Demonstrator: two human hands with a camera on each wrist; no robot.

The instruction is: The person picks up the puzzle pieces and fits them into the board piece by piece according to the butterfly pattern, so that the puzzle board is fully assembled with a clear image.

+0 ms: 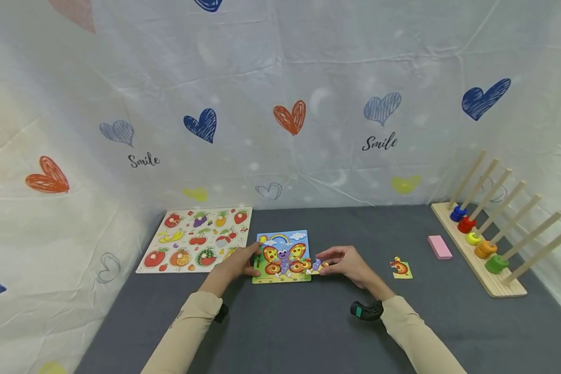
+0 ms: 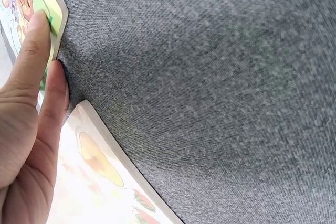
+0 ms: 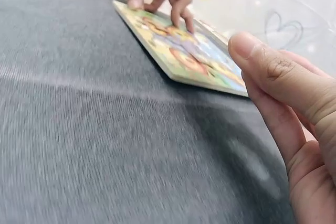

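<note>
A butterfly jigsaw puzzle (image 1: 284, 255) lies on the dark table, its board showing a rainbow, clouds and a purple-bodied butterfly. My left hand (image 1: 236, 264) holds the board at its left side; in the left wrist view one fingertip (image 2: 39, 20) presses on its top near a corner and another is against its edge. Beside the board's right edge, my right hand (image 1: 348, 264) pinches a small puzzle piece (image 1: 316, 266) with purple and orange on it. In the right wrist view the right thumb and fingers (image 3: 278, 72) meet, and the piece is hidden.
A fruit puzzle board (image 1: 194, 240) lies at the left, close to the left hand. Toward the right are a loose puzzle piece (image 1: 401, 268), a pink block (image 1: 439, 247) and a wooden peg stand (image 1: 481, 254) with coloured rings. A white printed sheet (image 1: 243, 78) hangs behind the table.
</note>
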